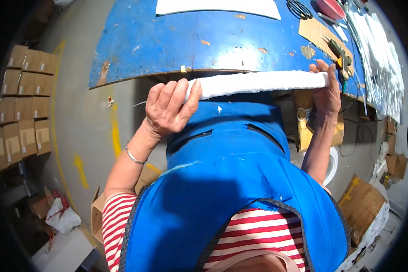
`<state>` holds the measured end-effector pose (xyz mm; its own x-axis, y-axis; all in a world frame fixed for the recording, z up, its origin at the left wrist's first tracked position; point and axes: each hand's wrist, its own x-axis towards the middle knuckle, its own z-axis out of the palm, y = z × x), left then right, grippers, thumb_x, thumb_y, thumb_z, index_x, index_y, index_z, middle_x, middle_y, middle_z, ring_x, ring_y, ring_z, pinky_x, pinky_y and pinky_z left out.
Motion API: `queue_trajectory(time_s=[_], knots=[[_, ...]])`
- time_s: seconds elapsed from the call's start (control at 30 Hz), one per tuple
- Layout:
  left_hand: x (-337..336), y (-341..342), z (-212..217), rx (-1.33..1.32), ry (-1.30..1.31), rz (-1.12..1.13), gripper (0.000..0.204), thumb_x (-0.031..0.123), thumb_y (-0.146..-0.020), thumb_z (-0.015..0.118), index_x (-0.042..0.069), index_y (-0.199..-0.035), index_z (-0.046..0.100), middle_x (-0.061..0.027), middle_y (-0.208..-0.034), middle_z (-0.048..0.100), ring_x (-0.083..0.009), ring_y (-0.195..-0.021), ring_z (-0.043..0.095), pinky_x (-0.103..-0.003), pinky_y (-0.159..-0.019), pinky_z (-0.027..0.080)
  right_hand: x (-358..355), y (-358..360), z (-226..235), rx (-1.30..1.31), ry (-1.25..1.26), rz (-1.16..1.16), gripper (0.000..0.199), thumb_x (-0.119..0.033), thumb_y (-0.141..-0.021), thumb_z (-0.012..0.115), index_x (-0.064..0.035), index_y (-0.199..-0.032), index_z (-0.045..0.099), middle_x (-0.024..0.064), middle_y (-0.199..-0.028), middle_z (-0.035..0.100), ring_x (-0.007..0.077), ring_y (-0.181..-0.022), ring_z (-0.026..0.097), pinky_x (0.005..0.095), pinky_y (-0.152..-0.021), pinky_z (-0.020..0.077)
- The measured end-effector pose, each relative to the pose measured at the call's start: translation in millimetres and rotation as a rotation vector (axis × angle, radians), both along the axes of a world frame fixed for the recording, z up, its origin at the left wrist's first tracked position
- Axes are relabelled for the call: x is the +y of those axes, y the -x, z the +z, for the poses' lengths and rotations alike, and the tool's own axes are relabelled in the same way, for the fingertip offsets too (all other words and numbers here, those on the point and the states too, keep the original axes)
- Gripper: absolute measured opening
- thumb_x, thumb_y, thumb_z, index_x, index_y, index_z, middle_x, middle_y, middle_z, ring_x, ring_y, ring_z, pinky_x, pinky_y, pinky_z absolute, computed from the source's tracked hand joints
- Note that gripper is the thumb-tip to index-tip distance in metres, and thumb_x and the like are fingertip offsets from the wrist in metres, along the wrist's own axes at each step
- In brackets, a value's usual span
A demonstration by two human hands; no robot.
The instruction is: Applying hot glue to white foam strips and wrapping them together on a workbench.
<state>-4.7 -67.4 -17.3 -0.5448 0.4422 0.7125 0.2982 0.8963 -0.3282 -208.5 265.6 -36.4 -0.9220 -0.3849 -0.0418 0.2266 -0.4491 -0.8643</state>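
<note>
A long white roll with a soft, fuzzy surface is held level between my two hands, in front of the table's near edge. My left hand is closed around the roll's left end, with a thin pale wire or cord poking out beside it. My right hand holds the right end, which rests against the palm with fingers and thumb to either side. Below the roll spreads my blue apron.
On the blue worktable lie a white sheet, a black cable coil, a pink bowl, cardboard and a dark hand tool. White strips hang at the right. Stacked cartons stand left.
</note>
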Motion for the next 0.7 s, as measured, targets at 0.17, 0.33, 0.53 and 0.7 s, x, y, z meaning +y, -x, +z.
queue_trajectory(time_s=[0.17, 0.33, 0.53, 0.7], knots=[[-0.5, -6.8, -1.6, 0.038, -0.098, 0.043, 0.036, 0.006, -0.073, 0.064, 0.003, -0.108, 0.058, -0.0128, -0.097, 0.058, -0.0227, -0.080, 0.056, -0.032, -0.065, 0.043, -4.9, 0.2, -4.1, 0.055, -0.063, -0.032, 0.034, -0.021, -0.089, 0.055, 0.0021, -0.114, 0.052, 0.0111, -0.098, 0.061, 0.0175, -0.090, 0.057, 0.0287, -0.080, 0.0462], [0.4, -18.6, 6.2, -0.688, -0.742, 0.096, 0.047, 0.027, -0.082, 0.060, -0.001, -0.119, 0.049, -0.0200, -0.105, 0.056, -0.0333, -0.093, 0.055, -0.037, -0.081, 0.043, -10.2, -3.0, 1.0, 0.238, 0.070, -0.021, 0.035, -0.016, -0.090, 0.054, 0.0029, -0.118, 0.047, 0.0095, -0.095, 0.059, 0.0168, -0.088, 0.054, 0.0282, -0.081, 0.0440], [14.1, -9.8, -8.6, -1.262, -1.044, -0.183, 0.035, 0.028, -0.090, 0.051, -0.003, -0.105, 0.056, -0.0150, -0.087, 0.061, -0.0234, -0.081, 0.058, -0.034, -0.072, 0.044, -10.2, 9.1, -6.1, 0.346, -0.017, 0.015, 0.036, -0.021, -0.093, 0.050, 0.0010, -0.121, 0.046, 0.0053, -0.088, 0.053, 0.0142, -0.081, 0.050, 0.0259, -0.076, 0.0422], [33.3, -8.5, -18.9, -1.462, -1.432, -0.269, 0.026, 0.024, -0.092, 0.051, 0.001, -0.103, 0.057, -0.0007, -0.082, 0.056, -0.0050, -0.072, 0.049, -0.021, -0.063, 0.042, -9.8, 17.2, -9.5, 0.170, 0.074, 0.002, 0.067, -0.051, -0.086, 0.048, 0.0030, -0.125, 0.040, 0.0133, -0.104, 0.056, 0.0206, -0.094, 0.056, 0.0327, -0.083, 0.0458]])
